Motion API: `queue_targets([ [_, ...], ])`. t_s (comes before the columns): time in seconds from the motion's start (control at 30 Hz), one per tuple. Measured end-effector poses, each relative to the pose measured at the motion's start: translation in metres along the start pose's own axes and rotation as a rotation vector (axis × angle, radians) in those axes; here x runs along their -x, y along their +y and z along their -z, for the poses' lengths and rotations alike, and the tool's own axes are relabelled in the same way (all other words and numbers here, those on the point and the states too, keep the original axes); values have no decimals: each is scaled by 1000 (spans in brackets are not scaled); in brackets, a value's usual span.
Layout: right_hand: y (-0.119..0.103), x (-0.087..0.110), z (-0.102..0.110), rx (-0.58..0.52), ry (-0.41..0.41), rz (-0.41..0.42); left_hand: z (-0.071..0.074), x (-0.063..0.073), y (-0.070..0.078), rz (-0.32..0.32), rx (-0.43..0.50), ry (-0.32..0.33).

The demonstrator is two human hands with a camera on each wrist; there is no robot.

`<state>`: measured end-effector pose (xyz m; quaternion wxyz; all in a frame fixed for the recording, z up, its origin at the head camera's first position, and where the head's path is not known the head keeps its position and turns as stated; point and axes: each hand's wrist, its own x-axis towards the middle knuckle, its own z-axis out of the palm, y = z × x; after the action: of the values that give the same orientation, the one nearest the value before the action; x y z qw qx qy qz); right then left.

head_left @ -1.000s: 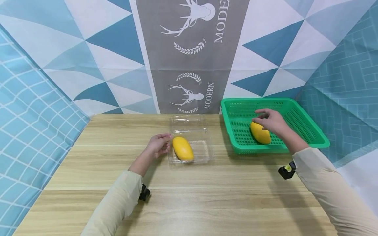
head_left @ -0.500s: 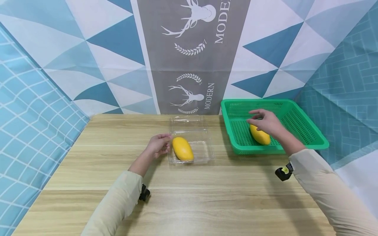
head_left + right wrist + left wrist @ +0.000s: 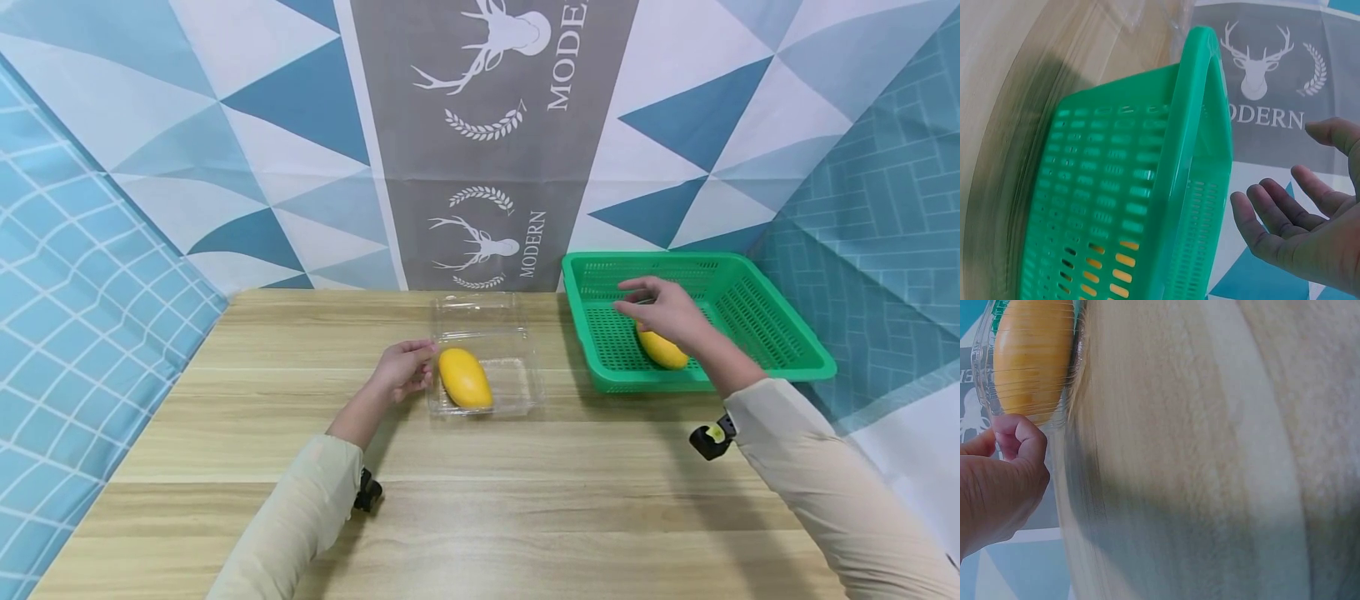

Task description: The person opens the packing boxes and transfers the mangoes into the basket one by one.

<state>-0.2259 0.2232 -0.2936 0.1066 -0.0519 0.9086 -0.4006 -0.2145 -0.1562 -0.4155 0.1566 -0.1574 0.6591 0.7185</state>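
Pinching the clear box by its edge, the left hand may tip the yellow mango inside if it pulls suddenly. The right hand, its grip released above the green basket and second mango, could, passing too low, knock the rim.

Booth-like work corner: wood-grain tabletop, patterned cloth round three sides.
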Motion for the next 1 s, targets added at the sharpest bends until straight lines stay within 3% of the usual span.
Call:
queue_targets([
  [1.0,-17,1,-18,-11,-44,35,0,-1,-1,2,0,2],
])
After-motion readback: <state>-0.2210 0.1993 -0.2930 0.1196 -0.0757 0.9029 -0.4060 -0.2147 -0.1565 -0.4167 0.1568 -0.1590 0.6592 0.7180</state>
